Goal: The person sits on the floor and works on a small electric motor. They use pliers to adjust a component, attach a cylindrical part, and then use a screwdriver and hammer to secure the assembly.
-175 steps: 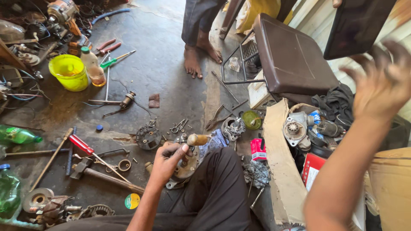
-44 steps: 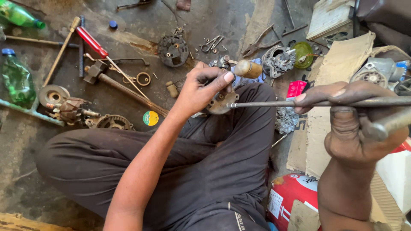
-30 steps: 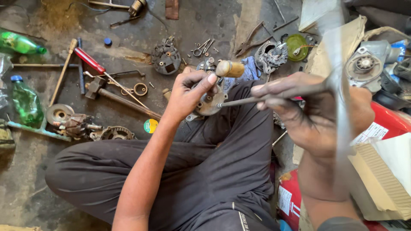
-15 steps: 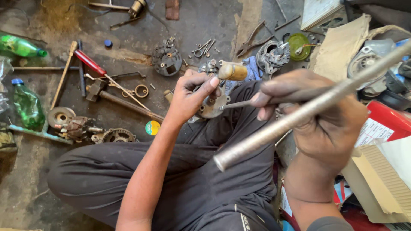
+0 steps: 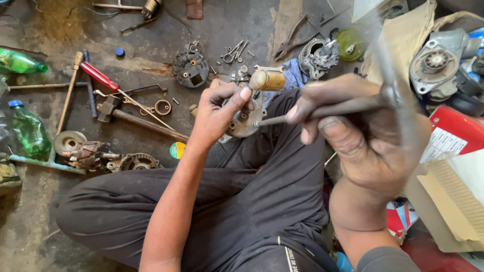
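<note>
My left hand grips a grey metal motor housing that rests on my knee, with a brass-coloured cylinder on its far side. My right hand is closed around a T-handled metal tool. The tool's thin shaft points left, and its tip touches the housing just below my left thumb. The thick cross handle stands nearly upright above my right fingers and is blurred by motion.
On the dirty floor lie a red-handled screwdriver, a hammer, a round black part, pliers and two green bottles. At the right are a grey motor casing, a red box and cardboard.
The thick handle in my right hand has swung from a low diagonal to nearly upright. The shaft tip stays at the housing, and my left hand keeps its grip.
</note>
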A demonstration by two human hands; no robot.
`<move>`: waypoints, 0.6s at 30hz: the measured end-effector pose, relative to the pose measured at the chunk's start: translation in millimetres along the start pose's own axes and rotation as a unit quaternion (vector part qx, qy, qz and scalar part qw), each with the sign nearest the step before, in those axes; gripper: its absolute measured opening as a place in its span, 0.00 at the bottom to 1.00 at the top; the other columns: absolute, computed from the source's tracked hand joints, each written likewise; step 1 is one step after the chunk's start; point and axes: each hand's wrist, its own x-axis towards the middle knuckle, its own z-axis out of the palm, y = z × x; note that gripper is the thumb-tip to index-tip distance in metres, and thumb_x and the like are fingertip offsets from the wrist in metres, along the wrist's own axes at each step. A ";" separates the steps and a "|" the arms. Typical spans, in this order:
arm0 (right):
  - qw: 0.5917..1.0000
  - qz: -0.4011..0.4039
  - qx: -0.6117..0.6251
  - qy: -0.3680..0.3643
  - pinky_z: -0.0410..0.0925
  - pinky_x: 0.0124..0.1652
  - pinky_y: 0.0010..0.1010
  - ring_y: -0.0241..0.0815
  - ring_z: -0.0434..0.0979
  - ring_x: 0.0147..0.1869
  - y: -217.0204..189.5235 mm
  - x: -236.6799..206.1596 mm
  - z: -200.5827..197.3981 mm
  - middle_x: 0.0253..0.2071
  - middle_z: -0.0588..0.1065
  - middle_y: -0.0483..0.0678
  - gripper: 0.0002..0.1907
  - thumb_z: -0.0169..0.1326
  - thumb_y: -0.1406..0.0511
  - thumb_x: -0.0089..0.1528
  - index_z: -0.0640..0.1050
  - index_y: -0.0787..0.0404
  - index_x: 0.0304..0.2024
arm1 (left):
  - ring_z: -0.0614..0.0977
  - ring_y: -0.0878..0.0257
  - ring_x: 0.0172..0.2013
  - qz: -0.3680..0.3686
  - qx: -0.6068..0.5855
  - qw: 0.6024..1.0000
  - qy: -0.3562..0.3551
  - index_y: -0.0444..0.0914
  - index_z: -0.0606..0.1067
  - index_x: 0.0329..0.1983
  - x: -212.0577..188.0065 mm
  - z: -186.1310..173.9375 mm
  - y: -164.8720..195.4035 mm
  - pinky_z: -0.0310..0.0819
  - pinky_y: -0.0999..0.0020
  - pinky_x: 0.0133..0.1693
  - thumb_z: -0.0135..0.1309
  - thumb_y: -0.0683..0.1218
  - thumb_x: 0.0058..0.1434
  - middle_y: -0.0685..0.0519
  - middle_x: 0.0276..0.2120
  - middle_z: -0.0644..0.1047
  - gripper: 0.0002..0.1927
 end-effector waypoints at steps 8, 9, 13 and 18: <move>0.994 -0.101 -0.040 -0.029 0.76 0.38 0.24 0.39 0.81 0.38 12.6 11.2 -8.2 0.44 0.79 0.57 0.14 0.61 0.66 0.63 0.75 0.69 0.47 | 0.69 0.67 0.38 -0.008 0.021 1.000 0.004 0.37 0.81 0.29 -0.5 2.1 -2.9 0.64 0.68 0.44 0.54 0.52 0.71 0.57 0.26 0.78 0.18; 0.997 -0.074 -0.009 -0.034 0.76 0.39 0.23 0.39 0.81 0.38 12.7 12.0 -7.1 0.44 0.79 0.56 0.14 0.61 0.66 0.63 0.76 0.69 0.46 | 0.69 0.67 0.39 -0.011 0.013 1.000 0.005 0.37 0.81 0.30 -0.4 2.3 -2.8 0.64 0.68 0.43 0.54 0.52 0.71 0.57 0.26 0.78 0.18; 0.996 0.047 0.050 -0.063 0.77 0.40 0.22 0.38 0.81 0.40 1.6 9.0 -8.5 0.46 0.79 0.56 0.10 0.59 0.66 0.63 0.76 0.67 0.44 | 0.70 0.68 0.39 -0.010 0.006 1.000 -0.004 0.38 0.80 0.30 -1.4 1.4 -3.2 0.64 0.69 0.45 0.54 0.53 0.72 0.58 0.26 0.78 0.18; 0.991 0.005 -0.097 -0.096 0.75 0.41 0.23 0.39 0.80 0.42 -3.4 3.2 -18.2 0.43 0.79 0.53 0.06 0.59 0.69 0.64 0.78 0.66 0.41 | 0.70 0.68 0.40 -0.019 0.004 1.000 0.024 0.36 0.81 0.32 -2.1 5.4 -5.7 0.64 0.68 0.45 0.56 0.51 0.70 0.57 0.30 0.76 0.15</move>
